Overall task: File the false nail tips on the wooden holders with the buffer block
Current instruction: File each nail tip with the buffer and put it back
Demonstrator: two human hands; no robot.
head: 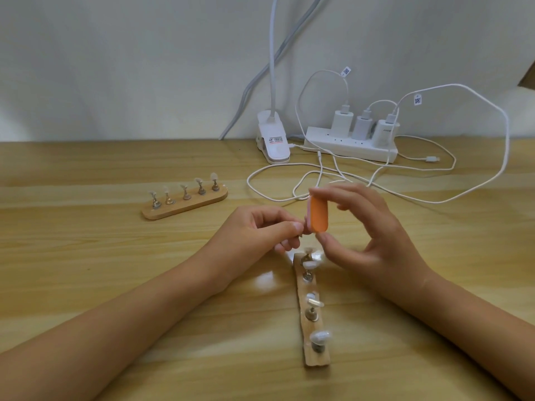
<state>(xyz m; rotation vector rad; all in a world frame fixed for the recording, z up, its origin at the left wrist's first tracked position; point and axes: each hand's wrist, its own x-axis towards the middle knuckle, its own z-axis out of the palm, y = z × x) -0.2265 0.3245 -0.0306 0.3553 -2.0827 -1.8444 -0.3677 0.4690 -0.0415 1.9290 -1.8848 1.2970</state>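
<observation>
Looks like a home desk: a wood-grain table (86, 256) against a plain white wall (115, 68), and beyond the fingers (347, 192) a clip-on lamp (273, 137), a power strip (350, 147) with three chargers (362, 125) and loose white cables (320, 162).

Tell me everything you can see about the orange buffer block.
The buffer block is an oblong pad with rounded ends, an orange face and a pale pink side layer. It is upright above the table, pinched top and bottom by the right hand; the left hand holds a small piece at its pale edge.

One wooden holder (311, 314) near, another (185, 202) far left, power strip (351, 146) behind
</observation>
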